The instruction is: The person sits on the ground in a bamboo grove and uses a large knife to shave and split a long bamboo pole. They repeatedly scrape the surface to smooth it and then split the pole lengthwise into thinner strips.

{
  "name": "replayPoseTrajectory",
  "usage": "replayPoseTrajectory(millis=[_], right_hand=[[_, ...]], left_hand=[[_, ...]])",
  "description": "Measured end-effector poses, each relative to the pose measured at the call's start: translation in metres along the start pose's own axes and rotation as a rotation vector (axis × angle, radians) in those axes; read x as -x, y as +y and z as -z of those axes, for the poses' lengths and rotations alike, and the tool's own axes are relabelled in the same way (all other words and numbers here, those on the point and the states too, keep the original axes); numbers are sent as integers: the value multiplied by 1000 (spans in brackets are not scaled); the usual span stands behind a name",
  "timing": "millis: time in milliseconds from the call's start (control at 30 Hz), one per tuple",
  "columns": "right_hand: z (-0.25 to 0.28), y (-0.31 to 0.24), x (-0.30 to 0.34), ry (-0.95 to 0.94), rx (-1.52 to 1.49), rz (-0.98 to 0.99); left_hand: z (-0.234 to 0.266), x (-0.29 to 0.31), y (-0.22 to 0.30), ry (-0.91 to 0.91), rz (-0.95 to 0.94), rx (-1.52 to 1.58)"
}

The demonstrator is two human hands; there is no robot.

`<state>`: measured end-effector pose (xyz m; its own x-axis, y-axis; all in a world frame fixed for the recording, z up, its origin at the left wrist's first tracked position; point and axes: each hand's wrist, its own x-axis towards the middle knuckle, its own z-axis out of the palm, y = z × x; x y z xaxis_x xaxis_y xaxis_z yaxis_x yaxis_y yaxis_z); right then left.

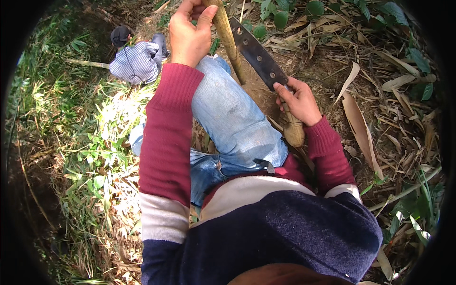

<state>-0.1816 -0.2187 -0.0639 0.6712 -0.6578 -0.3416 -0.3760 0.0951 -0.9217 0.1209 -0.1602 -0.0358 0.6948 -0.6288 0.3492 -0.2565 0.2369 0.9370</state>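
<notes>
My left hand is wrapped round the upper part of a yellowish-brown pole, which looks like bamboo and slants down past my knee. Its top end runs out of the picture. In my right hand is a machete with a broad dark blade that has several holes along it. The fingers close round the narrow part of its wooden handle, and the bulbous end sticks out below. The blade points up and left, with its tip close beside the pole; whether they touch I cannot tell.
My jeans-clad leg is bent beneath the pole. At the upper left a person in a checked shirt is low on the slope, near another pole. Dry leaves litter the ground on the right; green plants grow on the left.
</notes>
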Motion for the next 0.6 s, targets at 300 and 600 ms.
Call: replayPoseTrajectory(millis=[300,600], right_hand=[[16,-12,1,-4,-272,-15],[19,-24,-13,-3,-145,-13]], left_hand=[[20,0,-11,-121,-59,15],[7,7,3,-275,-83,196]])
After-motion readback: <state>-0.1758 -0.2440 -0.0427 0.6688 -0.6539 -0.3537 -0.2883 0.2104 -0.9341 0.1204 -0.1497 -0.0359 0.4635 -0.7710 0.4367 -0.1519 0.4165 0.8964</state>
